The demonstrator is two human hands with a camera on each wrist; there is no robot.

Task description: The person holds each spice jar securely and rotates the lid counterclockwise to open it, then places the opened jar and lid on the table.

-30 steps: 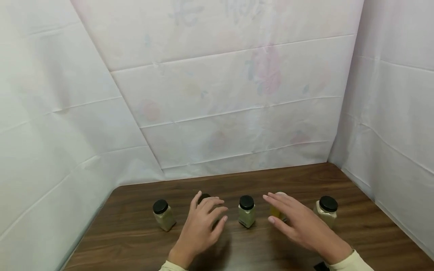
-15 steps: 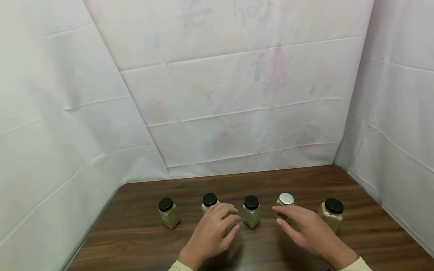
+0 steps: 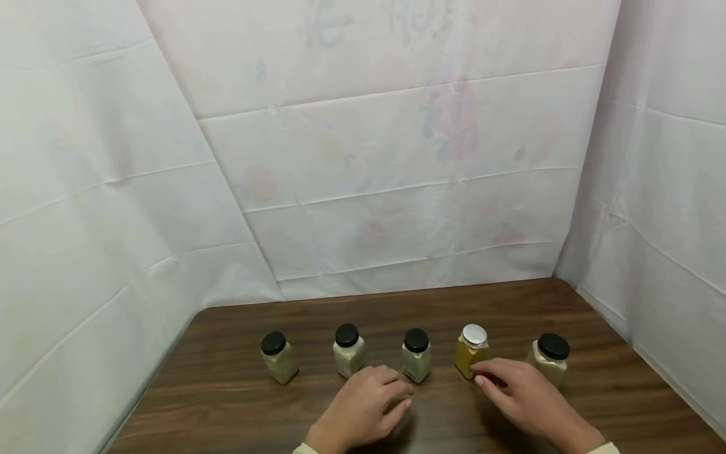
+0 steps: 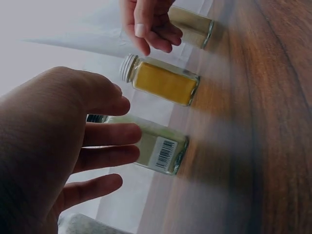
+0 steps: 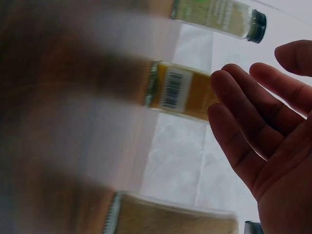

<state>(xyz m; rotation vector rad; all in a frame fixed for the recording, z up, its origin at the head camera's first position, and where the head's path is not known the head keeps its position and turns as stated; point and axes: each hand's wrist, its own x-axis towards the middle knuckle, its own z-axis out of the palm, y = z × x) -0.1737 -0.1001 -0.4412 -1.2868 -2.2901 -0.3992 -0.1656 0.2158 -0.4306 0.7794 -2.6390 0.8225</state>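
Five jars, rather several glass spice jars, stand upright in a row on the table. My left hand [image 3: 365, 403] hovers in front of the black-capped white jar [image 3: 348, 353] and the black-capped green jar [image 3: 416, 359], its fingers loosely bent around nothing. My right hand [image 3: 524, 394] is before the yellow jar [image 3: 469, 356] with the silver cap, thumb and fingers apart. In the left wrist view, a barcode label shows on the green jar [image 4: 158, 148]. The right wrist view has relaxed fingers in front of the yellow jar [image 5: 190, 92].
At the row's left end is a black-capped pale green jar [image 3: 280, 362]; at its right end, a black-capped beige jar [image 3: 547, 360]. The brown wooden table [image 3: 227, 410] meets white cloth walls [image 3: 397, 208] at the back and sides.
Both hands have drawn back toward the near side, uncovering the white jar and the yellow jar. The view has shifted slightly; the jars keep their places.
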